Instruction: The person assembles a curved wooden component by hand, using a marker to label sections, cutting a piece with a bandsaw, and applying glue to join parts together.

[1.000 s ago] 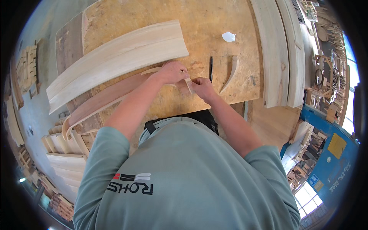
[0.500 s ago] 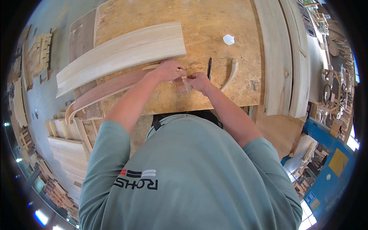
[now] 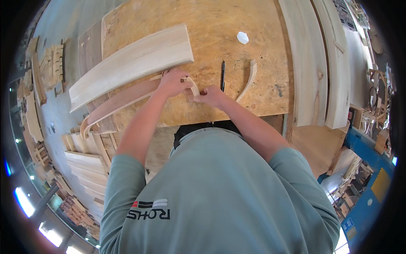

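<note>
Both hands work close together over the wooden workbench [image 3: 228, 19]. My left hand [image 3: 172, 83] has its fingers closed at the end of a long, reddish, curved board [image 3: 120, 99]; part of that end is hidden under the hand. Between my hands a small pale curved wood strip [image 3: 194, 88] stands out. My right hand [image 3: 212, 96] pinches the strip's lower end, and my left fingers meet its upper end. Just right of my right hand lies a black pen [image 3: 223, 76]. Farther right rests another thin curved wood strip [image 3: 248, 81].
A wide pale bent board [image 3: 133, 65] lies beyond the reddish one. A small white object [image 3: 242, 37] sits farther back. Long planks [image 3: 306, 63] stand along the bench's right side. Stacked boards [image 3: 86, 165] are on the floor at left, and a blue machine [image 3: 363, 186] is at right.
The small curved strip has turned so that more of its curve shows between my hands. My right hand has lowered slightly. The whole view has shifted a little.
</note>
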`<act>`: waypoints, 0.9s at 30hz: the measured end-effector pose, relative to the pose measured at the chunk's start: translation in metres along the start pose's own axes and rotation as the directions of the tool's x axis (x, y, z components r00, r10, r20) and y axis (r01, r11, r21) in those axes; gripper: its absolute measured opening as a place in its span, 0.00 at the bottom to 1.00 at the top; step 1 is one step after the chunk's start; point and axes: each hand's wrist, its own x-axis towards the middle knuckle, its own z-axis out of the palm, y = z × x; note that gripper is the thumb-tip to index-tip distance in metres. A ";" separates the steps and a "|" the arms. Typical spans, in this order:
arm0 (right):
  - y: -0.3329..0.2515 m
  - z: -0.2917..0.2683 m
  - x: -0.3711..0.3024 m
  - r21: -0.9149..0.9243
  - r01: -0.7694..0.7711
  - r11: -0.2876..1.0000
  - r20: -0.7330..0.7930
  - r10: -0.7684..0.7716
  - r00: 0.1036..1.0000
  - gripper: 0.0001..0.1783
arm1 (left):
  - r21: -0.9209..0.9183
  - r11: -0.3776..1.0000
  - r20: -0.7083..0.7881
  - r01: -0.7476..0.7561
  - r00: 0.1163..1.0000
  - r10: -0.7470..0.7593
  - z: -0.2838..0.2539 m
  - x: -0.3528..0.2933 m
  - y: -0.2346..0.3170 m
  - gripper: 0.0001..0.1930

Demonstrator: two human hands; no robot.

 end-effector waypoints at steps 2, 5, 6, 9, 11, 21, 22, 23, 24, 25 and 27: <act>0.004 0.008 -0.016 0.009 0.014 1.000 -0.022 -0.014 1.000 0.26 | -0.016 1.000 -0.013 0.012 1.000 -0.012 0.004 -0.003 -0.004 0.25; -0.001 0.014 -0.026 0.102 -0.002 0.995 -0.096 0.012 0.995 0.25 | -0.042 0.999 0.033 -0.006 0.999 0.007 0.003 -0.002 -0.003 0.24; -0.004 0.013 -0.029 0.117 -0.001 0.993 -0.104 0.013 0.994 0.25 | 0.022 1.000 0.066 -0.010 0.998 0.008 0.002 -0.002 -0.004 0.24; -0.003 0.014 -0.032 0.176 0.009 0.984 -0.144 0.017 0.989 0.25 | 0.167 0.985 0.146 -0.044 0.989 0.019 -0.004 0.006 0.001 0.23; -0.008 0.013 -0.035 0.155 0.011 0.988 -0.145 0.012 0.989 0.24 | 0.206 0.977 0.189 -0.056 0.982 0.017 -0.007 0.007 0.004 0.21; 0.001 0.019 -0.032 0.117 0.058 0.991 -0.193 -0.035 0.981 0.26 | 0.237 0.968 0.321 -0.086 0.947 0.006 -0.020 0.018 0.015 0.21; 0.001 0.018 -0.032 0.102 0.054 0.993 -0.188 -0.034 0.982 0.26 | 0.234 0.968 0.324 -0.091 0.946 0.011 -0.020 0.018 0.014 0.21; 0.001 0.018 -0.032 0.102 0.070 0.992 -0.193 -0.050 0.980 0.26 | 0.231 0.968 0.326 -0.096 0.945 0.016 -0.021 0.018 0.014 0.21; 0.002 0.017 -0.033 0.101 0.086 0.991 -0.198 -0.065 0.978 0.26 | 0.228 0.968 0.321 -0.109 0.947 0.031 -0.020 0.018 0.014 0.21; 0.001 0.017 -0.034 0.099 0.103 0.990 -0.203 -0.081 0.976 0.26 | 0.224 0.967 0.314 -0.122 0.948 0.047 -0.020 0.018 0.013 0.21; 0.000 0.018 -0.033 0.156 0.059 0.986 -0.180 -0.031 0.983 0.26 | 0.213 0.970 0.317 -0.116 0.947 0.044 -0.020 0.018 0.011 0.21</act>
